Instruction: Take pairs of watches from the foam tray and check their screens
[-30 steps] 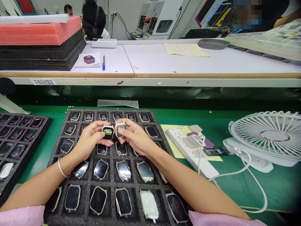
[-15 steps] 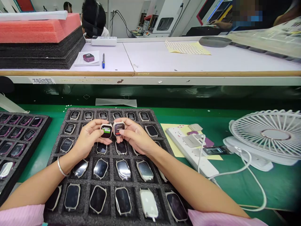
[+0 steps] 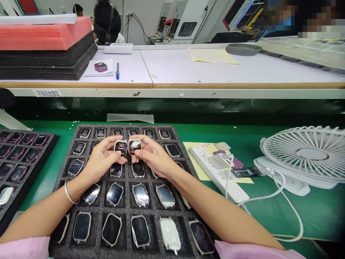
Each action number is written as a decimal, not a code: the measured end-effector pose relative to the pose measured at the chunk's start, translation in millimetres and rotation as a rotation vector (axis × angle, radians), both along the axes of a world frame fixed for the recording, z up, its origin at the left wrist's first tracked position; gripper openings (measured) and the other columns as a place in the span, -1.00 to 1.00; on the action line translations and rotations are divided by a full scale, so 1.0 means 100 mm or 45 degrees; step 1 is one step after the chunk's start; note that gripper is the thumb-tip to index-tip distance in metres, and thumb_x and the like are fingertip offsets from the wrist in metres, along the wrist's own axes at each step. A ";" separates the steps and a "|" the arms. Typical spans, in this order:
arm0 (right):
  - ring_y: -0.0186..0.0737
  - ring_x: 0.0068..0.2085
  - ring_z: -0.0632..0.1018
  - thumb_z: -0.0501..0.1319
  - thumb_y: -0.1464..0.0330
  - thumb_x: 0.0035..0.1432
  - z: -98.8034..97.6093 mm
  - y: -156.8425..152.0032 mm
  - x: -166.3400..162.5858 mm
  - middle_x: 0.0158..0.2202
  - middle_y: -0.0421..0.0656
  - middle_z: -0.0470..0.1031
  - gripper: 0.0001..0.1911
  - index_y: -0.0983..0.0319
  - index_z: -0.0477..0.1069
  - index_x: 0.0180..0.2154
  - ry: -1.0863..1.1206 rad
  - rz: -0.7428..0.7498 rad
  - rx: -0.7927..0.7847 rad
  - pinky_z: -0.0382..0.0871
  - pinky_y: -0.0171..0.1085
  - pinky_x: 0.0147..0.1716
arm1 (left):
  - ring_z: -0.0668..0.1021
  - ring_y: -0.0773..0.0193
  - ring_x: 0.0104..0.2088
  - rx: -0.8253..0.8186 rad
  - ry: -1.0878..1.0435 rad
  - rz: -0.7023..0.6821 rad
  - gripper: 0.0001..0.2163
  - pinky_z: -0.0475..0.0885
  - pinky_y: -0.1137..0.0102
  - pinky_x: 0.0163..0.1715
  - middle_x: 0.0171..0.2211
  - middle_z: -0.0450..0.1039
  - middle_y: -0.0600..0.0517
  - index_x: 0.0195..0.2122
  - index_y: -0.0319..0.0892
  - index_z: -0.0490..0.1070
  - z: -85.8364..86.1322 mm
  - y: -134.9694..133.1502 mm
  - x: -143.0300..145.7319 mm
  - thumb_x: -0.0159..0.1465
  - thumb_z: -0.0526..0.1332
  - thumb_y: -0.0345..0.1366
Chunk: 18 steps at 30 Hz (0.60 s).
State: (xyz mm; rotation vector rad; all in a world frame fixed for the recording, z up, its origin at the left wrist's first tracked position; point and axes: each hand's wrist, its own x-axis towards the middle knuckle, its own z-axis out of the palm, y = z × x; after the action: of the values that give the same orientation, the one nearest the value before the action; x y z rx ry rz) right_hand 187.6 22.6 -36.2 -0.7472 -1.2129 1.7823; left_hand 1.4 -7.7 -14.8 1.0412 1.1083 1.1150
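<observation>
My left hand [image 3: 104, 158] grips a smartwatch [image 3: 121, 146] without a strap, its thumb on the lower part of the lit screen. In my right hand [image 3: 152, 154] is a second smartwatch [image 3: 134, 145], thumb at the bottom of its screen, where a red strip shows. The two watches are side by side, screens facing me, above a dark foam tray [image 3: 126, 210]. Many light-framed watches lie in the tray's compartments; the far row shows lit text, while nearer screens look dark. One white watch [image 3: 170, 233] lies in the front row. My hands hide some middle compartments.
Left stands another foam tray [image 3: 32, 167] of purple-framed watches. To the right are a white power strip [image 3: 218, 174], cables and a white fan [image 3: 307, 153]. A shelf [image 3: 172, 73] behind carries stacked foam [image 3: 45, 36], a pen [image 3: 118, 71] and yellow paper [image 3: 212, 56]. People are beyond.
Both held watches' screens have changed: the left one's green block gave way to text with green at the bottom, and the right one now shows a red strip. My hands have barely moved.
</observation>
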 end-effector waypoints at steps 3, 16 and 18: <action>-0.37 -0.46 0.52 0.32 0.46 0.03 -0.02 0.01 0.00 -0.34 -0.25 0.50 -0.62 0.19 0.39 -0.06 0.011 -0.017 0.005 0.35 -0.31 -0.42 | 0.63 0.36 -0.47 0.010 -0.018 0.000 -0.53 0.59 0.41 -0.37 -0.13 0.52 -0.02 0.04 -0.18 0.39 0.01 0.00 0.00 0.07 0.37 -0.40; -0.13 -0.15 0.61 0.37 0.41 0.16 0.56 -0.55 0.19 0.02 -0.14 0.49 -0.47 -0.20 0.45 0.10 -0.101 0.181 0.377 0.54 -0.14 -0.16 | 0.51 0.33 -0.55 -0.058 -0.492 -0.820 -0.55 0.42 0.52 -0.59 -0.40 0.52 0.01 0.00 0.12 0.54 0.73 -0.77 -0.10 0.07 0.45 -0.36; -0.12 -0.18 0.65 0.35 0.36 0.16 0.73 -0.73 0.29 -0.04 -0.15 0.53 -0.51 -0.22 0.47 0.08 -0.193 0.417 0.435 0.57 -0.20 -0.21 | 0.45 0.41 -0.60 0.004 -0.560 -0.598 -0.50 0.36 0.56 -0.65 -0.33 0.54 0.04 0.03 0.23 0.51 0.75 -0.75 -0.15 0.08 0.45 -0.38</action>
State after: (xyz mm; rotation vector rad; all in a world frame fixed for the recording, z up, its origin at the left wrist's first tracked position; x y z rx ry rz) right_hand 216.2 -50.7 36.9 -0.5120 -1.7702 1.7274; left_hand -13.9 -82.7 60.7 0.9351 0.4783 0.9016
